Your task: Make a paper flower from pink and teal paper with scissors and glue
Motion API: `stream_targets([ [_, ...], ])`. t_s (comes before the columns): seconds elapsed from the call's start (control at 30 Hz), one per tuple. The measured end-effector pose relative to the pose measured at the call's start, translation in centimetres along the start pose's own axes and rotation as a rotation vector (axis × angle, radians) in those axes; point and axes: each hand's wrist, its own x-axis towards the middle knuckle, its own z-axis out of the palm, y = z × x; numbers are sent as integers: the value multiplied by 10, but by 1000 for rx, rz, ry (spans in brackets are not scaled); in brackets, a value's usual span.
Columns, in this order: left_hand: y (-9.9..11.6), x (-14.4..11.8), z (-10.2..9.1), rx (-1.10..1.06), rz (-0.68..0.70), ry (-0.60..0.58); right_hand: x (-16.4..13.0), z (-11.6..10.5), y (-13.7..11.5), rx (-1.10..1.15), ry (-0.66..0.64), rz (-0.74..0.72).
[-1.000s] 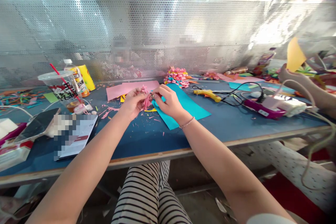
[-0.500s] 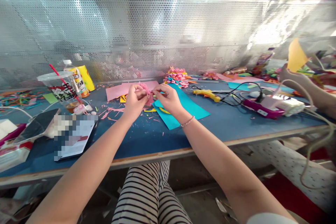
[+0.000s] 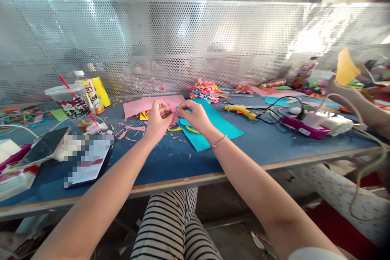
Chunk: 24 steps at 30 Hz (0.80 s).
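Between my two hands is a pink fringed paper piece (image 3: pixel 174 109), partly hidden by the fingers. My left hand (image 3: pixel 159 118) pinches it from the left side. My right hand (image 3: pixel 194 114) is closed at its right edge, thumb and fingertips together; whether it grips the same paper is hard to make out. Beneath the right hand lie a blue paper sheet (image 3: pixel 225 129) and scissors with yellow handles (image 3: pixel 192 129), partly covered. Pink paper sheets (image 3: pixel 134 108) lie behind the left hand, and pink paper scraps (image 3: pixel 131 131) are strewn beside it.
A pile of fringed paper pieces (image 3: pixel 204 90) sits by the perforated metal divider (image 3: pixel 170 40). To the right are a yellow glue gun (image 3: pixel 240 110), a power strip (image 3: pixel 304 126) and a co-worker's arm holding orange paper (image 3: pixel 346 67). Leftward stand a plastic cup (image 3: pixel 68 103) and a phone (image 3: pixel 91 162).
My fingers have shifted slightly around the pink paper, the left ones curling more over it. The view has tilted a little upward. Otherwise the table looks the same.
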Motion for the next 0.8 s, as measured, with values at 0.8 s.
stream_targets([
  [0.8,-13,6,0,-63,-80,-93,2,1,5,101,145,112],
])
